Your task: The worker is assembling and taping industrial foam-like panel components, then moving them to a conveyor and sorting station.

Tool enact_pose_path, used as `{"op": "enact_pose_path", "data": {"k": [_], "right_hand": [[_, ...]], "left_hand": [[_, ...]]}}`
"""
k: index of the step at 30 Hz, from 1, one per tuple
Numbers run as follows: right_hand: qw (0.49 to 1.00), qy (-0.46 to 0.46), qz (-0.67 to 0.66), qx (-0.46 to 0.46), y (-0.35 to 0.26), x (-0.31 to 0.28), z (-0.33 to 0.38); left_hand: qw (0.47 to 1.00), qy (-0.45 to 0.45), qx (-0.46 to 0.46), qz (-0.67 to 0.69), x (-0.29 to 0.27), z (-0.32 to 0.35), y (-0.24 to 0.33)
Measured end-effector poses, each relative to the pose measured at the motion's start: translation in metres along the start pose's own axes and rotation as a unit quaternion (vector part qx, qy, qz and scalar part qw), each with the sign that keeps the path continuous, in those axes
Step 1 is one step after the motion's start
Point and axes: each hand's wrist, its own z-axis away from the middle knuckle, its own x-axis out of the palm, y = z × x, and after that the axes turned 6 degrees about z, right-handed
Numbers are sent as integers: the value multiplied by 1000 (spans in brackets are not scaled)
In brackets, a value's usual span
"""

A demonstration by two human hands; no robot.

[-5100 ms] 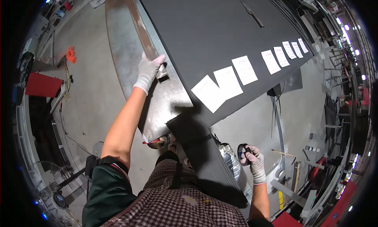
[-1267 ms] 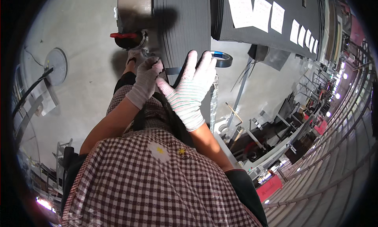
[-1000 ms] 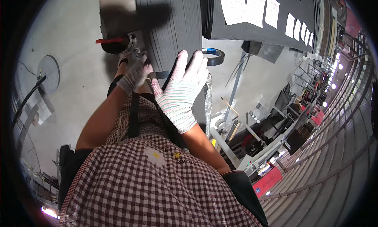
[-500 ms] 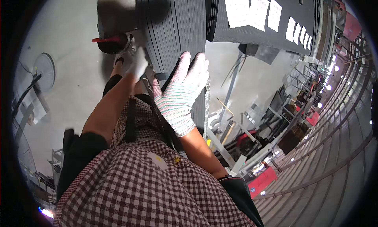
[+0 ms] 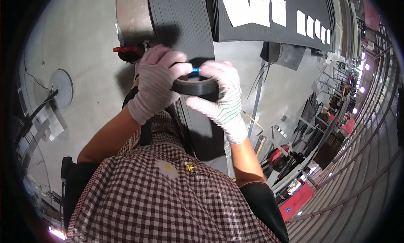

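Both gloved hands hold a black roll of tape with a blue inner core, in front of my chest. My left hand grips its left side, fingers over the top. My right hand cups its right side and underside. The roll hangs just off the near end of a stack of dark grey ribbed sheets lying on a metal table. A red clamp sits at the table's near corner, just left of my left hand.
White paper sheets lie in a row on a black panel at the top. A round floor plate with a cable is at the left. Metal table legs, racks and red equipment crowd the right side.
My right hand has left the edge of the grey sheets and come down to the tape roll. Both hands now hold the roll together, nearer my chest.
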Motion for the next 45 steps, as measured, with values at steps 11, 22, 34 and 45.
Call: {"op": "enact_pose_path", "data": {"k": [11, 22, 34, 45], "right_hand": [[952, -227, 146, 143, -3, -66, -30], [851, -351, 308, 240, 147, 18, 19], [808, -153, -391, 414, 133, -29, 35], [937, -64, -104, 327, 68, -55, 11]], "left_hand": [[996, -77, 48, 18, 32, -15, -25], [993, -79, 79, 30, 23, -12, -13], [993, -83, 81, -19, 17, -12, -15], [984, -150, 66, -65, -9, -9, -18]]}}
